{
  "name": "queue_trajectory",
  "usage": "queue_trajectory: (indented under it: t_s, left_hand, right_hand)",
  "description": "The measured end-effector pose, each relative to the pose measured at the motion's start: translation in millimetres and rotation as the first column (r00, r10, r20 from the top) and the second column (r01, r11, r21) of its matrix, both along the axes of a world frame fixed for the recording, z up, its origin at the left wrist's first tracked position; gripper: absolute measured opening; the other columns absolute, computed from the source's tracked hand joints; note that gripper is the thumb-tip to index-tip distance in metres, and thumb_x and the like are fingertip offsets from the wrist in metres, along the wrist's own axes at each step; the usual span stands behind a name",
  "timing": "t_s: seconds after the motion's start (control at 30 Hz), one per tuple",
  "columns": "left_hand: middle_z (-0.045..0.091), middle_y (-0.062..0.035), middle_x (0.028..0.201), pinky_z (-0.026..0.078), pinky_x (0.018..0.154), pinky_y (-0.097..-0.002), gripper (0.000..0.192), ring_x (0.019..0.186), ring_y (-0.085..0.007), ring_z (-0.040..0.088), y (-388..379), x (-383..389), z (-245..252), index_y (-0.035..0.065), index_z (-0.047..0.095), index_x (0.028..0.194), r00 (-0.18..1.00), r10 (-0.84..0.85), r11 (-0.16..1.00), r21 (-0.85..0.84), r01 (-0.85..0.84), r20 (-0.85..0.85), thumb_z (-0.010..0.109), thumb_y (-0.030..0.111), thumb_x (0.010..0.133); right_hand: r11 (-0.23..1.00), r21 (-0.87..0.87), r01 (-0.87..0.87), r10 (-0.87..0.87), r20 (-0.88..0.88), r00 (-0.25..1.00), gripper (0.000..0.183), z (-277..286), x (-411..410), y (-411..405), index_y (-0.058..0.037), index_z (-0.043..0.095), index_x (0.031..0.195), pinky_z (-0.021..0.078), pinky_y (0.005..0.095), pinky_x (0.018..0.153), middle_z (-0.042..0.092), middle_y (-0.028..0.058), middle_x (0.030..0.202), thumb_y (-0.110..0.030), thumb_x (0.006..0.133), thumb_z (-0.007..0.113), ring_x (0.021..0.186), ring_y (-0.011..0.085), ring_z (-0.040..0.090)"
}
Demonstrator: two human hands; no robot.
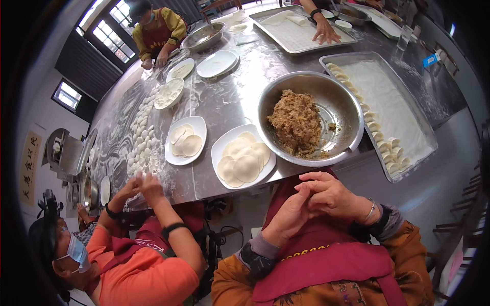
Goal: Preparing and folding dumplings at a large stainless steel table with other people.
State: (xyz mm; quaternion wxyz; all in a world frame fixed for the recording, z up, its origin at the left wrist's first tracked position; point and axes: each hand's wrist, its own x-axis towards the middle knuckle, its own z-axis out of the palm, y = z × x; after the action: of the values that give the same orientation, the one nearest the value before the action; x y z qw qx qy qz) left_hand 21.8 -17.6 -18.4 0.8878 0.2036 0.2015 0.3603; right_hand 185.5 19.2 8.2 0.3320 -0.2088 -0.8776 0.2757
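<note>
My left hand (289, 216) and my right hand (331, 195) meet in front of my dark red apron (321, 267), fingers curled and touching. Whether anything is between them is hidden. Just beyond them stands a large steel bowl (346, 111) with a mound of minced filling (296, 124) in it. Left of the bowl, a square white plate (220, 149) holds overlapping round dough wrappers (246, 168). To the right, a metal tray (425, 118) carries folded dumplings (377, 135) in a row along its left side, with a few more at its near end.
A person in orange (141, 275) sits at my left, near floured dough pieces (143, 134) and a plate of wrappers (186, 156). Another person (159, 30) works at the far left. A co-worker's hand (325, 32) rests on a far tray (287, 44). A drinking glass (404, 38) stands far right.
</note>
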Motion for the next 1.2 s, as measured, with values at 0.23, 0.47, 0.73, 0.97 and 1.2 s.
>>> queue_trajectory:
  t_s: [0.23, 0.47, 0.73, 0.97, 1.2]
  left_hand:
    - [0.05, -0.0097, 0.12, 0.041, 0.096, -0.0336, 0.055, 0.109, -0.0185, 0.052, 2, -3, 12, 0.0022, 0.041, 0.126, 0.998, 0.042, 0.997, -0.071, -0.039, 0.04, 0.033, 0.047, 0.095]
    - [0.045, -0.0093, 0.126, 0.036, 0.101, -0.0358, 0.055, 0.115, -0.018, 0.046, -3, 10, 18, 0.0027, 0.036, 0.127, 0.977, 0.133, 0.989, -0.088, -0.12, 0.168, 0.034, 0.048, 0.095]
    - [0.042, -0.0099, 0.129, 0.03, 0.105, -0.0337, 0.065, 0.118, -0.0184, 0.043, -8, 13, 21, 0.0018, 0.029, 0.134, 0.958, 0.188, 0.978, -0.13, -0.162, 0.217, 0.039, 0.05, 0.092]
    - [0.045, -0.0116, 0.127, 0.03, 0.106, -0.0357, 0.067, 0.119, -0.0208, 0.044, -9, 21, 34, -0.0007, 0.027, 0.134, 0.957, 0.244, 0.964, -0.147, -0.222, 0.154, 0.038, 0.05, 0.092]
    - [0.044, -0.0159, 0.129, 0.032, 0.104, -0.0374, 0.072, 0.12, -0.0248, 0.044, -9, 15, 25, -0.0014, 0.029, 0.135, 0.962, 0.23, 0.97, -0.115, -0.215, 0.145, 0.037, 0.054, 0.091]
  right_hand:
    - [0.885, -0.46, 0.073, -0.153, -0.138, 0.979, 0.033, 2, 10, -10, -0.0081, 0.065, 0.106, 0.0382, 0.0372, 0.096, 0.045, 0.0199, 0.13, -0.005, 0.073, 0.068, 0.119, 0.0312, 0.045]
    - [0.954, -0.215, 0.209, -0.251, -0.188, 0.95, 0.024, -10, 7, -12, -0.0025, 0.063, 0.106, 0.0396, 0.0362, 0.094, 0.051, 0.02, 0.125, -0.015, 0.086, 0.058, 0.113, 0.0329, 0.049]
    - [0.943, -0.16, 0.293, -0.327, -0.27, 0.906, 0.026, -14, 4, -15, 0.001, 0.06, 0.107, 0.044, 0.038, 0.089, 0.056, 0.0191, 0.117, -0.016, 0.088, 0.055, 0.106, 0.0338, 0.054]
    - [0.941, -0.11, 0.319, -0.337, -0.266, 0.903, 0.032, -23, 12, -14, 0.0007, 0.057, 0.115, 0.0443, 0.038, 0.089, 0.057, 0.0186, 0.116, -0.019, 0.09, 0.051, 0.104, 0.034, 0.055]
    - [0.877, -0.406, 0.258, -0.388, -0.281, 0.878, 0.049, -14, 18, -22, -0.0004, 0.054, 0.118, 0.0454, 0.034, 0.088, 0.057, 0.0153, 0.116, -0.018, 0.075, 0.071, 0.103, 0.028, 0.057]
